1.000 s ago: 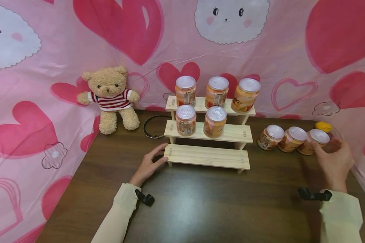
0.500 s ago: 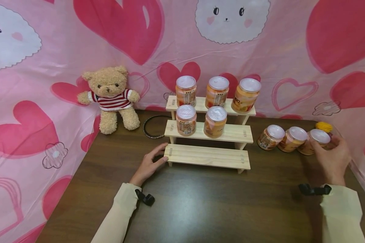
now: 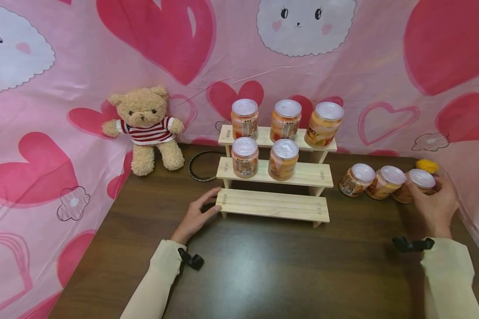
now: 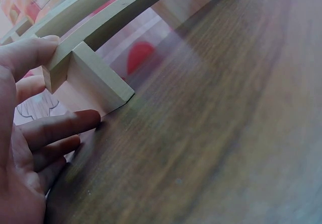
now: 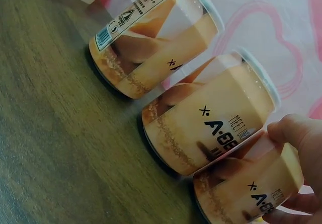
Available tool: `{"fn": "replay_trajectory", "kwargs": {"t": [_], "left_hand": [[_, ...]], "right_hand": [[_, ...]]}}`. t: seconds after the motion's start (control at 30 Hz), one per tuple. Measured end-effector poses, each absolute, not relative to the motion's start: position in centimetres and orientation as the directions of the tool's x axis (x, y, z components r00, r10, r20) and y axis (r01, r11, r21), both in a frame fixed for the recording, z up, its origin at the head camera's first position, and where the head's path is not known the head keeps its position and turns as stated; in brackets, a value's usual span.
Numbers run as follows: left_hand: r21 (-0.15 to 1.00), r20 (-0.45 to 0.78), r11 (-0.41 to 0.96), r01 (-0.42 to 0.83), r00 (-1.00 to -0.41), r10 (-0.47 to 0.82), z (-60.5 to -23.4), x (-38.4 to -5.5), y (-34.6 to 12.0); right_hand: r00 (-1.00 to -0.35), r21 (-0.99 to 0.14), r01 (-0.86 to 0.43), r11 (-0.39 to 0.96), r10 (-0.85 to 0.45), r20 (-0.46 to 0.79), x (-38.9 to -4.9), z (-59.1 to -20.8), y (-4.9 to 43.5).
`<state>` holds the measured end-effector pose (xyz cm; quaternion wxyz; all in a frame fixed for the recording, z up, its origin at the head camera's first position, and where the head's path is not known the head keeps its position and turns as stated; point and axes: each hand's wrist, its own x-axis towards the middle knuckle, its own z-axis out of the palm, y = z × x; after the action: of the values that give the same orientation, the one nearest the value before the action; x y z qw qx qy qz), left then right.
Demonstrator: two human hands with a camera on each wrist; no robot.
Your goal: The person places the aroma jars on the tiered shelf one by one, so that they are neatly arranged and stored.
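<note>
To the right of the wooden stand (image 3: 272, 204), the right hand (image 3: 439, 204) pinches the outermost jar (image 3: 420, 179) between thumb and fingers, while the left hand's (image 3: 194, 218) thumb and index finger grip the stand's left end, presumably to prevent shifting.

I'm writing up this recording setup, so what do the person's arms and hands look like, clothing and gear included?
The person wears a long, plain, cream-coloured fabric left sleeve and matching right sleeve. A chunky black left wristband and similar right wristband sit at the sleeve ends. The left hand and right hand are gloveless.
</note>
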<state>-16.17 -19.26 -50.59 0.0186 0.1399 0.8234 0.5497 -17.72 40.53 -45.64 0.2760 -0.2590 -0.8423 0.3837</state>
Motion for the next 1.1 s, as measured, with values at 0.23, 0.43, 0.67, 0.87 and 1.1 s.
{"fn": "replay_trajectory", "kwargs": {"t": [0.23, 0.43, 0.67, 0.87, 1.1], "left_hand": [[0.906, 0.138, 0.357, 0.227, -0.956, 0.258, -50.7, -16.3, -19.3], [0.904, 0.141, 0.359, 0.231, -0.955, 0.261, -50.7, -16.2, -19.3], [0.906, 0.137, 0.358, 0.226, -0.956, 0.258, -50.7, -16.0, -19.3], [0.908, 0.136, 0.354, 0.225, -0.956, 0.258, -50.7, -16.0, -19.3], [0.907, 0.142, 0.352, 0.231, -0.955, 0.260, -50.7, -16.1, -19.3]], "right_hand": [[-0.706, -0.807, 0.278, 0.521, 0.680, 0.196, -17.9, -45.7, 40.8], [-0.691, -0.832, 0.276, 0.481, 0.701, 0.177, -17.8, -45.9, 40.6], [-0.660, -0.883, 0.248, 0.398, 0.737, 0.146, -17.6, -46.0, 40.4], [-0.635, -0.885, 0.264, 0.384, 0.760, 0.141, -17.1, -46.0, 40.4], [-0.603, -0.866, 0.237, 0.440, 0.766, 0.224, -16.3, -46.1, 40.1]]}}
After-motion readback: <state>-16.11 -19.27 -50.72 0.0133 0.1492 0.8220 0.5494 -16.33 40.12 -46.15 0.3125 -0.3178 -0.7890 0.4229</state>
